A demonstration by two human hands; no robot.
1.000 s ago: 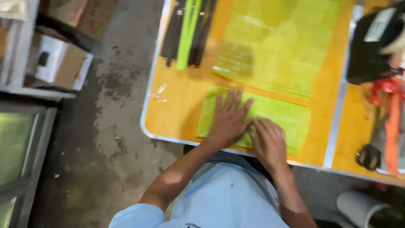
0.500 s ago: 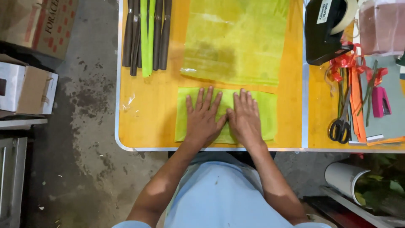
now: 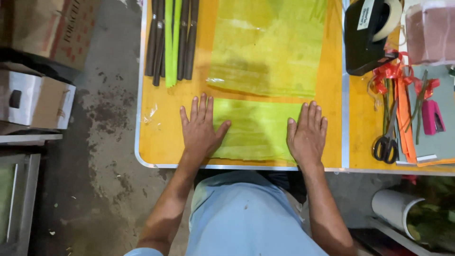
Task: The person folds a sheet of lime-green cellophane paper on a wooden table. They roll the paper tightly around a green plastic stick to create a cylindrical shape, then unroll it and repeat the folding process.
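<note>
Both my hands are flat on the table right now, fingers spread and relaxed, not gripping anything. My left hand [image 3: 201,129] presses down on the left end of the green sheet [image 3: 256,129], thumb lying over its edge, the rest of the palm on bare orange tabletop. My right hand [image 3: 307,133] covers the sheet's right end, fingers pointing away from me.

The sheet lies flat between my hands, close to the near edge of the orange table [image 3: 159,137]. Its near side runs just shy of the metal rim, and its far side is touching or just tucked under the bigger stack of yellow-green sheets [image 3: 268,47] further up.

Room-wise: there's an open strip of tabletop left of my left hand out to the rounded corner, with only a small scrap of clear plastic [image 3: 150,113] on it. Beyond my left fingertips sits a bundle of dark and green sticks [image 3: 173,40], near but not touching. Right of my right hand there's a narrow bare strip, then the seam to the next table. Over there: scissors [image 3: 386,142], red ribbon [image 3: 391,73], a pink stapler [image 3: 432,116] and a black tape dispenser [image 3: 367,35], all well apart from my fingers. Cardboard boxes [image 3: 35,102] stand on the floor off to the left.
</note>
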